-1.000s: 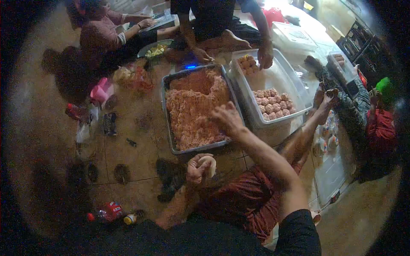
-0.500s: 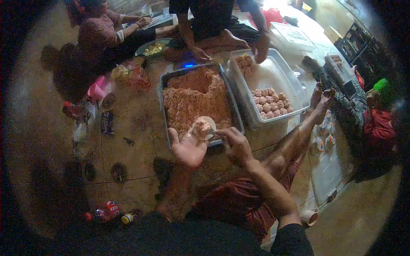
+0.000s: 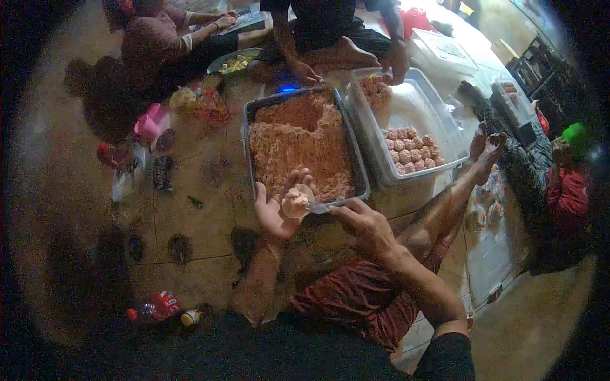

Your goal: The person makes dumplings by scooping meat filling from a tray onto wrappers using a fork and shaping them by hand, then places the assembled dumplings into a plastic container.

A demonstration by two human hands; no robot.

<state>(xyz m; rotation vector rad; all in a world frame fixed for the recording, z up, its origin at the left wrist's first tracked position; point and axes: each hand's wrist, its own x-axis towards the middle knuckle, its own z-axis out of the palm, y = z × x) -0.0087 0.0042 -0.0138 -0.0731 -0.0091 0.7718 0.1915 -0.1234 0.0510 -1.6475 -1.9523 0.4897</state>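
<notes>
My left hand (image 3: pixel 277 214) is palm up with its fingers stretched out, at the near edge of a dark tub (image 3: pixel 248 152) of pinkish, coarse minced mixture (image 3: pixel 298 146). A pale lump of the mixture (image 3: pixel 295 200) is at the palm; whether it rests on the skin or only on the scoop I cannot tell. My right hand (image 3: pixel 365 228) grips the handle of a scoop (image 3: pixel 319 207) whose head is against that lump. To the right of the tub, a translucent plastic bin (image 3: pixel 432 95) holds rows of rounded balls (image 3: pixel 412 151) of similar mixture.
Across from me a person's hand (image 3: pixel 397 63) reaches into the bin's far corner, near more balls (image 3: pixel 376 92). Another person sits at upper left beside a bowl (image 3: pixel 234 63). A red-labelled bottle (image 3: pixel 162 306) lies at lower left, and a pink object (image 3: pixel 151 122) stands left of the tub.
The scoop and lump have come down from over my left fingers onto the palm area. My right hand is slightly lower and farther right. The whole view has shifted a little.
</notes>
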